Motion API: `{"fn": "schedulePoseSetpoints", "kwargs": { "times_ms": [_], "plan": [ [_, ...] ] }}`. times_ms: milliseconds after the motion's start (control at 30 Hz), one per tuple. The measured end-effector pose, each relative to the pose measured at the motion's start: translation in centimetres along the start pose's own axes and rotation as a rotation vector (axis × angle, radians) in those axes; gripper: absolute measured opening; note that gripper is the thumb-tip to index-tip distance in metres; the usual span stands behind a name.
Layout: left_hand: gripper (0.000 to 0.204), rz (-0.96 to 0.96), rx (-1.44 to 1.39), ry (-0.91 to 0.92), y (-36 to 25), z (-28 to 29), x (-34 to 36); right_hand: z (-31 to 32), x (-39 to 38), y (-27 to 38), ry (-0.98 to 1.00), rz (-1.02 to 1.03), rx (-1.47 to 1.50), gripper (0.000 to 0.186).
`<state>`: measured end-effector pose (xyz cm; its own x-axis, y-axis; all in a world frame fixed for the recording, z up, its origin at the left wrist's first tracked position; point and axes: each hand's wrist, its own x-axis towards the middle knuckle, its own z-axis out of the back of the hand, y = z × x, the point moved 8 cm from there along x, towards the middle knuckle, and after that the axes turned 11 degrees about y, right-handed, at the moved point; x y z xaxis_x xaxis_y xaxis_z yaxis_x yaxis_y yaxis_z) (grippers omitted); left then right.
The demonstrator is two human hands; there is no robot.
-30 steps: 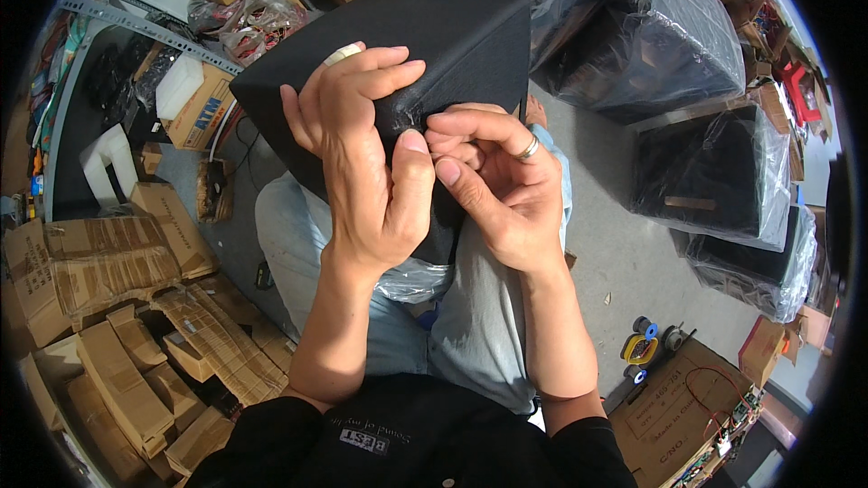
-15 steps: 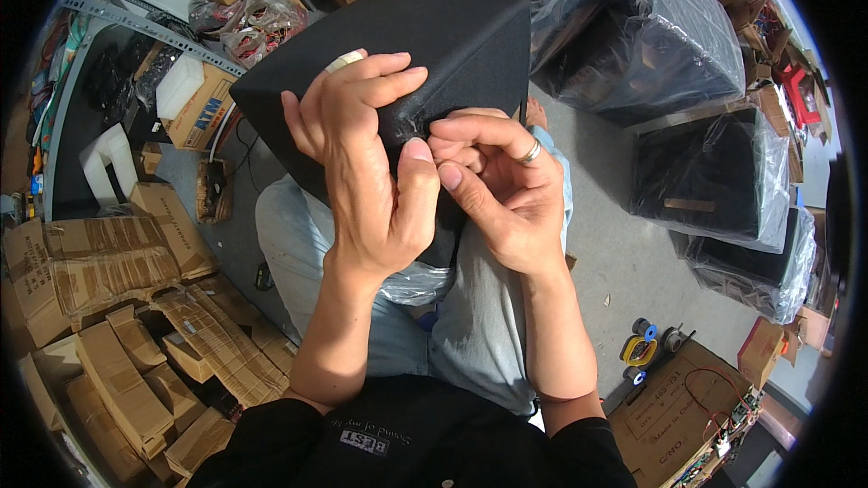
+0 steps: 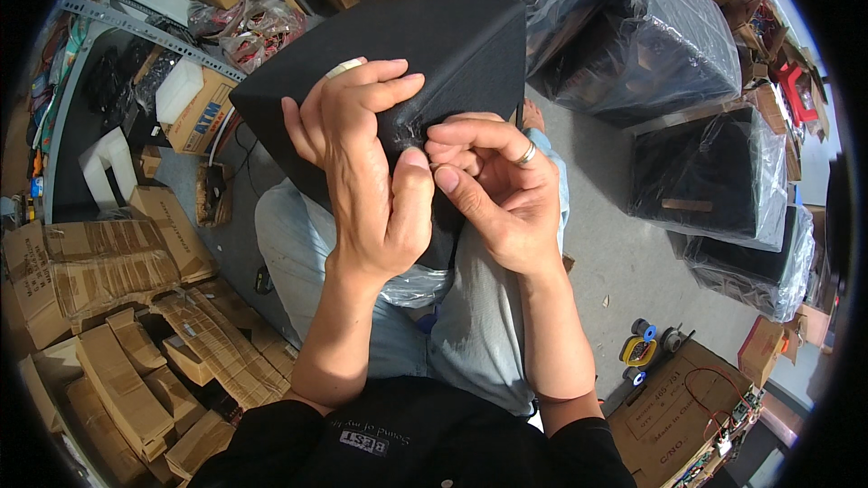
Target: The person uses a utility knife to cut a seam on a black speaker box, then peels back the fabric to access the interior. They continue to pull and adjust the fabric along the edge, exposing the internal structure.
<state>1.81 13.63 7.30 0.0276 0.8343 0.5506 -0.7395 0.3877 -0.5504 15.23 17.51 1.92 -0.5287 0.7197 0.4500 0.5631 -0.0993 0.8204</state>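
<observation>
A black, textured, angular box (image 3: 425, 32) rests over my lap on crumpled clear plastic (image 3: 407, 285). My left hand (image 3: 366, 172) grips its front corner, fingers bent over the top and thumb pressed at the scuffed, creased point; a cream wrap (image 3: 344, 66) shows at one finger. Beside that thumb, my right hand (image 3: 497, 194), with a ring, has curled fingers and thumb drawn together against the corner; whatever lies between those fingertips is hidden.
Plastic-wrapped black boxes (image 3: 687, 54) fill the back and right. Flattened cardboard (image 3: 108, 271) lies left beside a metal shelf (image 3: 149, 32). Small spools (image 3: 642, 352) and a carton with a circuit board (image 3: 669, 416) sit lower right. A bare foot (image 3: 533, 114) shows behind the box.
The box's top and both hands have shifted slightly downward, toward me. My fingers keep much the same hold on the corner.
</observation>
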Motion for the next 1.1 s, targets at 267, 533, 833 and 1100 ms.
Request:
{"fn": "schedulePoseSetpoints", "kwargs": {
  "times_ms": [267, 533, 833, 1100],
  "plan": [
    [0.049, 0.018, 0.016, -0.007, -0.14, -0.03, 0.05, 0.01, -0.05, 0.03, -0.018, -0.031, 0.013, 0.035],
    [0.048, 0.038, 0.006, -0.009, -0.15, -0.13, 0.01, 0.15, -0.10, -0.14, -0.021, -0.030, 0.031, 0.036],
    [0.049, 0.040, -0.029, 0.013, -0.24, 0.20, 0.16, 0.09, -0.05, 0.15, -0.027, -0.037, 0.025, 0.035],
    [0.049, 0.031, -0.042, 0.012, -0.35, -0.13, 0.30, 0.41, -0.12, 0.71, -0.048, -0.011, -0.026, 0.032]
  ]
}}
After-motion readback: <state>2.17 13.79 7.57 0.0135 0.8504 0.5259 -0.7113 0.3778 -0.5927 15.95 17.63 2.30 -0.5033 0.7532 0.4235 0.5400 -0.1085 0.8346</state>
